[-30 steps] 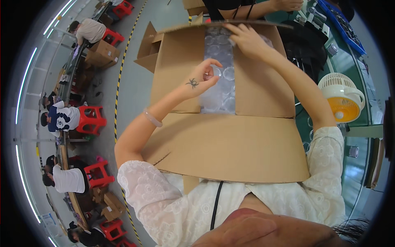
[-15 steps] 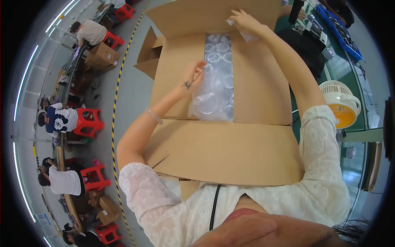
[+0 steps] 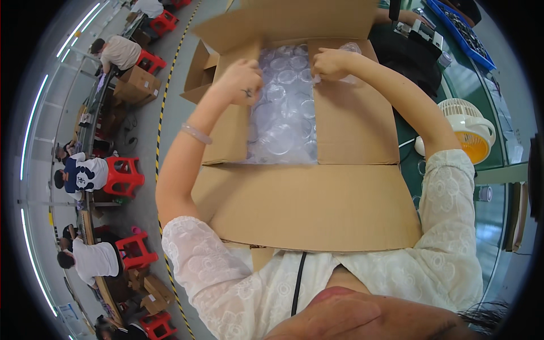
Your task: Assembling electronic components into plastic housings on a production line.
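A large cardboard box (image 3: 306,207) stands before me with its flaps folded outward or partly over the opening. Through the gap shows clear bubble film (image 3: 280,116) with big round air cells. My left hand (image 3: 242,82) is closed at the inner edge of the left flap (image 3: 231,133), which looks lifted and a little blurred; its fingertips are partly hidden. Over the upper part of the right flap (image 3: 357,124), my right hand (image 3: 333,63) is closed on a crumpled piece of clear bubble film (image 3: 351,49), which sticks out on both sides of the hand.
The box's far flap (image 3: 289,22) stands up behind my hands. A white and orange fan (image 3: 467,133) sits on the green table at right, with a blue tray (image 3: 462,34) of small parts beyond. At left, people sit on red stools (image 3: 123,175) along a bench.
My left hand moved left and up, and the left flap shifted with it, widening the gap. My right hand came down and nearer the opening with the clear film.
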Demonstrator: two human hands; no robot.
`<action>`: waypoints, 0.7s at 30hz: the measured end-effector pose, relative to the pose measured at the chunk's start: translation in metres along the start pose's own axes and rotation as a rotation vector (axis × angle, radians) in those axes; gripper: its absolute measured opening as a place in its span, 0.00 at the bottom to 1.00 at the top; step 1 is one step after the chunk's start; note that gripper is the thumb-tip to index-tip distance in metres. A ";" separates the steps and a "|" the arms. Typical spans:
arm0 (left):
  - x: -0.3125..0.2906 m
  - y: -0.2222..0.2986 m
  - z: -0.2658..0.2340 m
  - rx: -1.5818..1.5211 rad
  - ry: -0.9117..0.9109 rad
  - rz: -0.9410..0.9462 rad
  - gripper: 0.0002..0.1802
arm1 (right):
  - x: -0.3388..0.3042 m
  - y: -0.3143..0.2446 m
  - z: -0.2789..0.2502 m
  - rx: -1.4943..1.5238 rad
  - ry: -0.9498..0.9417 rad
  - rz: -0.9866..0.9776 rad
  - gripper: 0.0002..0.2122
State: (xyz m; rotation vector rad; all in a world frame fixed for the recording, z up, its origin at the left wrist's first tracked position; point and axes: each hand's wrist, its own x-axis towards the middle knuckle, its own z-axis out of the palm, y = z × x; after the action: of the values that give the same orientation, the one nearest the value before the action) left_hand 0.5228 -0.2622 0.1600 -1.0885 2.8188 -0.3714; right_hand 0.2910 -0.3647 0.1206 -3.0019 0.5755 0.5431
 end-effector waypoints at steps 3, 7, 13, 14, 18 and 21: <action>-0.026 -0.032 -0.068 0.141 0.032 -0.193 0.03 | -0.006 0.006 0.026 -0.037 0.537 -0.330 0.08; -0.053 -0.046 -0.085 0.177 -0.192 -0.491 0.07 | 0.010 -0.008 0.032 0.077 0.317 -0.239 0.08; -0.048 -0.034 -0.052 0.340 -0.399 -0.801 0.12 | 0.001 -0.016 0.023 -0.186 0.208 -0.184 0.10; -0.045 -0.029 -0.045 0.372 -0.395 -0.827 0.12 | -0.002 -0.015 0.021 -0.198 0.307 -0.214 0.10; -0.028 -0.023 -0.041 0.461 -0.479 -0.865 0.15 | -0.019 -0.003 -0.021 -0.187 0.387 -0.225 0.09; -0.030 -0.023 -0.034 0.714 -0.410 -0.725 0.17 | -0.064 0.016 -0.059 -0.275 0.419 -0.066 0.05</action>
State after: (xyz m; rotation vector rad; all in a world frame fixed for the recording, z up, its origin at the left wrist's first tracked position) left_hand 0.5541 -0.2523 0.1990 -1.6738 1.6321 -0.9676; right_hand 0.2487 -0.3630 0.1990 -3.4058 0.4440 -0.0226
